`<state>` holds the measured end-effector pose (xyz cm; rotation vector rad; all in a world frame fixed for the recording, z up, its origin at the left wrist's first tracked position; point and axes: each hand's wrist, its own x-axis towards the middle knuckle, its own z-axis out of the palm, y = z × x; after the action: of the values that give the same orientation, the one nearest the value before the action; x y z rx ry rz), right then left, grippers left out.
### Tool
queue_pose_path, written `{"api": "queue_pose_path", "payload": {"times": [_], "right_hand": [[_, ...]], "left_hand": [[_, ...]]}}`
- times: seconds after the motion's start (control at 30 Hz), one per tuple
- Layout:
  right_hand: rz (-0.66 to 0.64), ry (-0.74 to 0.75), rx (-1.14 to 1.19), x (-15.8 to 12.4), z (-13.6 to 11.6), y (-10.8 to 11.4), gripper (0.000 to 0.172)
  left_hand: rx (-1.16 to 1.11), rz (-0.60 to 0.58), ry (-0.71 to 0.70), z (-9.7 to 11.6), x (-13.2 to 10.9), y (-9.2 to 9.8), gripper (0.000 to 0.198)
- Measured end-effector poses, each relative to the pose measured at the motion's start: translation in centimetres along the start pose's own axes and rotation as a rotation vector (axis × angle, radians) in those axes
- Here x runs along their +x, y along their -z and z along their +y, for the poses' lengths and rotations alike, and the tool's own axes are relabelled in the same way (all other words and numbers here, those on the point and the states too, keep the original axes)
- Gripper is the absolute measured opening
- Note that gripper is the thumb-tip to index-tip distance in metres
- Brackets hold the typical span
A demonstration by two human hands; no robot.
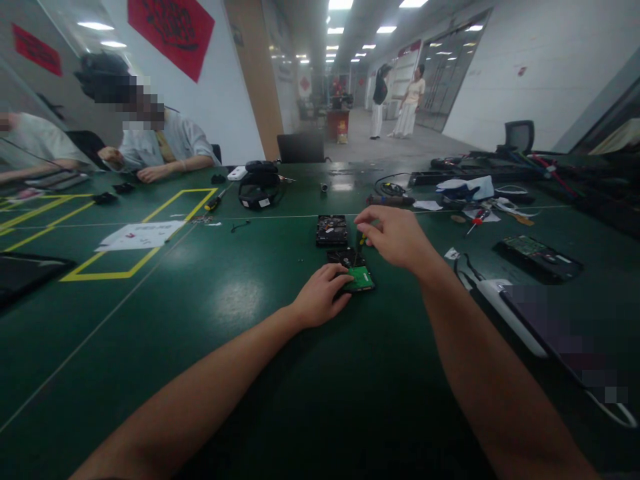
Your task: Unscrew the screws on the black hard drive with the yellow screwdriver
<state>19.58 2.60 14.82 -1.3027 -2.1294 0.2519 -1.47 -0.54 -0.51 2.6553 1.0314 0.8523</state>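
A hard drive (361, 279) lies on the green table, its green circuit board facing up. My left hand (324, 297) grips it from the left, fingers over the board and thumb along the near edge. Above it, my right hand (393, 237) is closed on a screwdriver (359, 244) with a dark and yellow handle, held upright with its shaft pointing down to the drive. The tip is too small to make out. Just beyond stands a second hard drive (332, 231), dark, close to the first one's far edge.
To the right lie a hard drive with a board (539, 258), a laptop-like device (550, 333) and a red screwdriver (479, 219). At left are a paper sheet (143, 235) and a yellow screwdriver (214, 201). A headset (259, 185) sits further back. Co-workers sit across the table.
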Motion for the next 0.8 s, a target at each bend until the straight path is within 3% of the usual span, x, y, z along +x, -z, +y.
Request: {"api": "queue_pose_path", "payload": {"times": [0.23,0.47,0.67,0.8], "right_hand": [[0.011,-0.07,-0.02,0.15,0.0,-0.43,0.021],[-0.012,0.004,-0.037,0.06,-0.06,-0.05,0.019],[-0.025,-0.011,-0.023,-0.03,-0.16,0.06,0.032],[0.005,-0.012,-0.041,0.11,0.07,-0.37,0.026]], "left_hand": [[0.006,-0.013,0.006,-0.05,-0.05,-0.01,0.043],[0.003,-0.017,0.005,0.02,-0.01,0.09,0.043],[-0.013,-0.009,0.012,0.09,-0.04,0.09,0.044],[-0.006,-0.013,0.009,0.12,-0.03,0.15,0.043]]}}
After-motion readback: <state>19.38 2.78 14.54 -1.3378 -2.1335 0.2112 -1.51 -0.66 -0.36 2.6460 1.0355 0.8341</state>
